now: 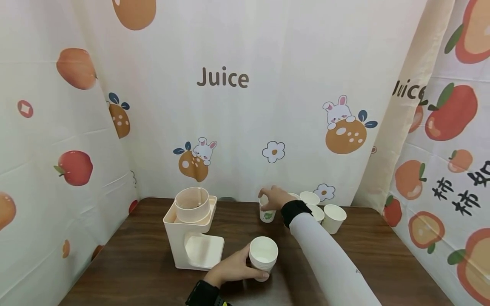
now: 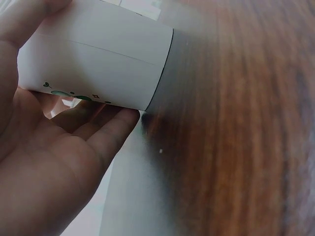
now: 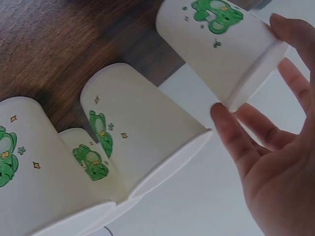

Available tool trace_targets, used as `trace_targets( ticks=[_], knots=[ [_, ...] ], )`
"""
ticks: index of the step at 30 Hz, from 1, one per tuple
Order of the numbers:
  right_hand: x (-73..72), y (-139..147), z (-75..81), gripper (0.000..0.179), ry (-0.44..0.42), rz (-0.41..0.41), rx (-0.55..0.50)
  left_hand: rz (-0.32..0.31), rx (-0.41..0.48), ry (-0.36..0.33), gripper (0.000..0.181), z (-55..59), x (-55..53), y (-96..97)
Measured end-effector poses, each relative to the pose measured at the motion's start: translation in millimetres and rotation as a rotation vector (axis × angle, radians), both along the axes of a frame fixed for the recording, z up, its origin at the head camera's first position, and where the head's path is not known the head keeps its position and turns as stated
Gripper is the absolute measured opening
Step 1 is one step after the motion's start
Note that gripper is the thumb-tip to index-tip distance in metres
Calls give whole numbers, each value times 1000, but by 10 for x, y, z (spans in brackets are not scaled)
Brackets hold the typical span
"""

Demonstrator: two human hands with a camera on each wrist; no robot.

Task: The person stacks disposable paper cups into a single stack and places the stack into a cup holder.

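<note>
Near the front of the table, my left hand (image 1: 238,266) holds a white paper cup (image 1: 264,253). Lines below its rim look like nested cups. Its mouth faces up in the head view, and the left wrist view shows the fingers curled round the cup wall (image 2: 98,54), with part of a green print. Farther back, my right hand (image 1: 276,198) grips another paper cup (image 1: 267,216) near its rim. In the right wrist view, thumb and fingers sit at either side of that rim, above a green cartoon print. Beside it stand several more paper cups (image 3: 142,128).
To the left stands a cream-coloured machine (image 1: 174,240) with a round open container (image 1: 192,205) on top and a flat base plate (image 1: 206,250). More white cups (image 1: 334,217) cluster right of my right wrist. A fruit-printed curtain (image 1: 237,114) borders the dark wooden table (image 1: 130,255).
</note>
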State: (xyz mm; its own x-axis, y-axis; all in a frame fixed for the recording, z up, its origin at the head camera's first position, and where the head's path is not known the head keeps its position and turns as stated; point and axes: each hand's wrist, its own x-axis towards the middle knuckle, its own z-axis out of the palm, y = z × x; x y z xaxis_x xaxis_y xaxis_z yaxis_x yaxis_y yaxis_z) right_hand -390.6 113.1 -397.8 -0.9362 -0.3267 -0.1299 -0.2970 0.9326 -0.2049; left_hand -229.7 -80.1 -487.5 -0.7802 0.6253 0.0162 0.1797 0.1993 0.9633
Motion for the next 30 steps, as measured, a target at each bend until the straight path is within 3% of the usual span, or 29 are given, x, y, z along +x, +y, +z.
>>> trace_targets(
  ticks=[10, 21, 30],
  knots=[
    [91, -14, 51, 45, -35, 3, 36, 12, -8, 7, 88, 7, 7, 0],
    [389, 19, 116, 43, -14, 36, 4, 6, 1, 1, 89, 1, 17, -7],
    [646, 131, 52, 42, 23, 64, -11, 16, -24, 11, 90, 11, 22, -6]
  ],
)
